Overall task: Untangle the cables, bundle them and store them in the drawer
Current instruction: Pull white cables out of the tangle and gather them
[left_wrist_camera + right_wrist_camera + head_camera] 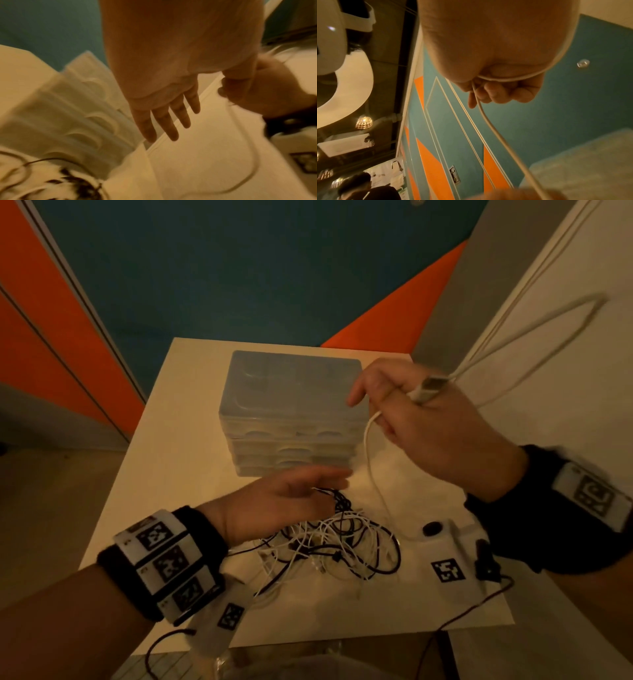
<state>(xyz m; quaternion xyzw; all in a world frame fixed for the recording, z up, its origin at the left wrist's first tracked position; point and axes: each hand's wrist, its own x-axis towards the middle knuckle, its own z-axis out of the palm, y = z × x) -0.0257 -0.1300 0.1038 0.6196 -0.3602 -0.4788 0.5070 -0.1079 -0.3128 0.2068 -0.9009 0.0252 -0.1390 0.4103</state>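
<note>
White cable: one end is gripped in the right hand, raised above and to the right of the drawer box; the plug shows at the top of the fist, a long loop stands out to the right of the hand, and the rest hangs down to the tangle, which lies on the table just in front of the drawer box. The right fingers are curled round the cable, as the right wrist view confirms. The left hand hovers over the near-left edge of the tangle with fingers straight and slightly spread, holding nothing. Tangle: black and white cables mixed, not separated. All drawers appear closed. Judgement: the untangling step is in hand, with the first white cable being drawn free; bundling and storing are not yet begun. The next move calls for the left hand to pin or part the tangle while the right draws the white cable clear without dragging the black ones along, then coiling it
</note>
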